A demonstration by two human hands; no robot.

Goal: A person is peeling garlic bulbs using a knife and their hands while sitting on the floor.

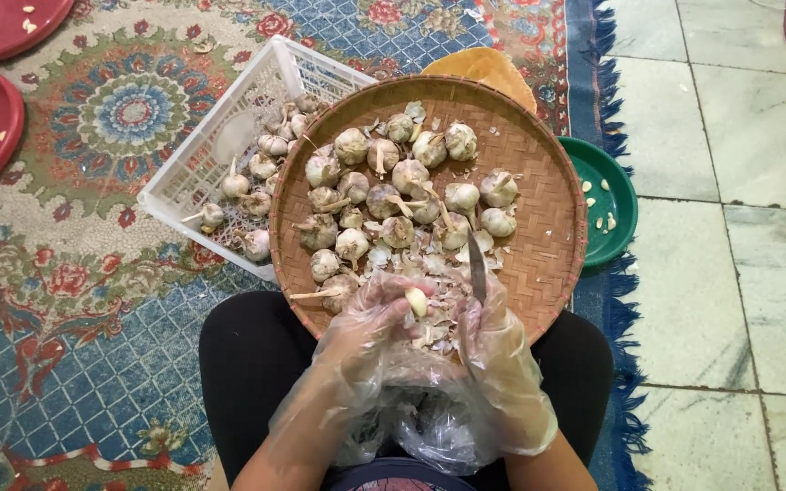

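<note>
A garlic clove [418, 301] is pinched in the gloved left hand [367, 314]; a knife [476, 266] is gripped by the right hand [500, 350]; slippery plastic could easily let fingers get nicked.

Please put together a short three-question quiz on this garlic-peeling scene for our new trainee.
1. True or false: the right hand holds a knife with its blade pointing away from the person.
2. What does the left hand pinch in its fingertips?
A. a whole garlic bulb
B. a single garlic clove
C. a spoon
3. Which container lies partly under the left edge of the woven tray: the white plastic crate or the green bowl?

Key
1. True.
2. B; both hands wear loose clear plastic gloves.
3. The white plastic crate; it holds more garlic bulbs. The green bowl, holding a few cloves, sits at the tray's right edge.
</note>
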